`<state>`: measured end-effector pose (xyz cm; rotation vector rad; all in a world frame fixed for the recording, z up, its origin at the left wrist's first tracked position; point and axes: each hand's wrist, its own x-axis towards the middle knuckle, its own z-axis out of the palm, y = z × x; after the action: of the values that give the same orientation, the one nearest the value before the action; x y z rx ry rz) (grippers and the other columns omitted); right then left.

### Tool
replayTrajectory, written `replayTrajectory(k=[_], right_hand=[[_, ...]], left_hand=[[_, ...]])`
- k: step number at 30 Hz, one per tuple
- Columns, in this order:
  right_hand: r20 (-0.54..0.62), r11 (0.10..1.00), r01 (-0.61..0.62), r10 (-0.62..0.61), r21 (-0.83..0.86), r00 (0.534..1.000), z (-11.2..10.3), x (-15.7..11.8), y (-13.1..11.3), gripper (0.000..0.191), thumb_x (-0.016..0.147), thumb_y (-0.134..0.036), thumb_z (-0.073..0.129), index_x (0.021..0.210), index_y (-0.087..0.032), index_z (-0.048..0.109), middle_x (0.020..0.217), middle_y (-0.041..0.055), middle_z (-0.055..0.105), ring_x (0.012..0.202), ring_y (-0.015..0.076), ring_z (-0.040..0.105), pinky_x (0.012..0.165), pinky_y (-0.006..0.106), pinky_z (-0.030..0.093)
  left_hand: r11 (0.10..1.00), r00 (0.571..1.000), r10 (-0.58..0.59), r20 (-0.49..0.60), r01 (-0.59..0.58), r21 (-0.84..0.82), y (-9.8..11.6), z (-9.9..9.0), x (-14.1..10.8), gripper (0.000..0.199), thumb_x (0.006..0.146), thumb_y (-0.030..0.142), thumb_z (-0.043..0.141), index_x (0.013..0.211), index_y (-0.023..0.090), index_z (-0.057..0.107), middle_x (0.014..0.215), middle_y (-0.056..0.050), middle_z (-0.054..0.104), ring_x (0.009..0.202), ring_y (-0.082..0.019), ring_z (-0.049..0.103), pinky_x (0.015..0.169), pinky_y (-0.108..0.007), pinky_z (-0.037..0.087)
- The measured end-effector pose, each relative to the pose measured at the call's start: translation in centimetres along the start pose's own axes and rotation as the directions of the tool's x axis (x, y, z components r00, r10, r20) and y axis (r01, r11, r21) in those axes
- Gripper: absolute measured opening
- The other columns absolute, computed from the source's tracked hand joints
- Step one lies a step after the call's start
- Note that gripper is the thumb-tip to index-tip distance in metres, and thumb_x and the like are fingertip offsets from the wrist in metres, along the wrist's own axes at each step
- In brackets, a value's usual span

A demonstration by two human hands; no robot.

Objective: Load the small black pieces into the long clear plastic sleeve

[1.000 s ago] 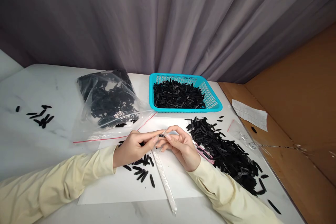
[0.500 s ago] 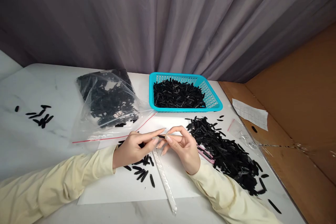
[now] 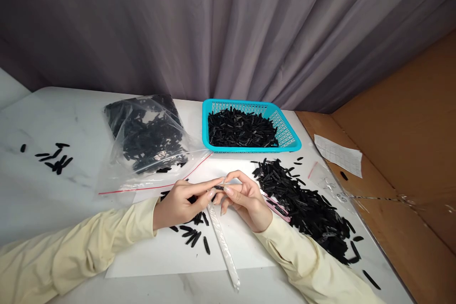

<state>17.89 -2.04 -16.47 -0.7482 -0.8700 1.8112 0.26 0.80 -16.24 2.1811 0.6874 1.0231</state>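
My left hand and my right hand meet over a white sheet, both pinching one small black strip between their fingertips. Below them a long white wrapped stick slants across the sheet. Several loose black strips lie beside and partly under my left hand. To the right of my right hand spreads a large heap of black strips, with a pink object partly covered at its edge.
A blue basket of black strips stands at the back. Left of it lies a clear zip bag of strips. More strips are scattered far left. Cardboard, a paper slip and clear plastic are at right.
The fingers of my right hand have shifted slightly around the strip, and the strip sits a little lower, lying nearly level. Both hands stay in about the same place.
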Motion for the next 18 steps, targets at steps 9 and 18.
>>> replayTrajectory(k=[9,18], right_hand=[[0.028,1.000,0.006,-0.006,0.018,1.000,-0.03,0.12,-0.03,0.024,0.076,-0.028,0.070,0.087,-0.018,0.050,0.068,0.0034,0.071,0.059,0.0131,0.064,0.051,0.022,0.051],[0.012,1.000,0.005,-0.005,-0.010,1.000,-0.16,0.04,0.13,0.026,0.075,-0.031,0.070,0.085,-0.018,0.050,0.071,0.0046,0.071,0.059,0.0145,0.066,0.051,0.024,0.052]], left_hand=[[0.996,0.996,0.086,-0.038,-0.087,-0.025,-0.25,0.14,-0.16,0.036,0.085,0.009,0.046,0.118,0.007,0.059,0.044,0.010,0.036,0.038,-0.005,0.025,0.039,-0.012,0.032],[0.996,0.995,0.090,-0.052,-0.091,-0.022,-0.25,0.19,-0.21,0.036,0.084,0.008,0.047,0.117,0.007,0.060,0.045,0.010,0.038,0.037,-0.004,0.026,0.039,-0.012,0.033]])
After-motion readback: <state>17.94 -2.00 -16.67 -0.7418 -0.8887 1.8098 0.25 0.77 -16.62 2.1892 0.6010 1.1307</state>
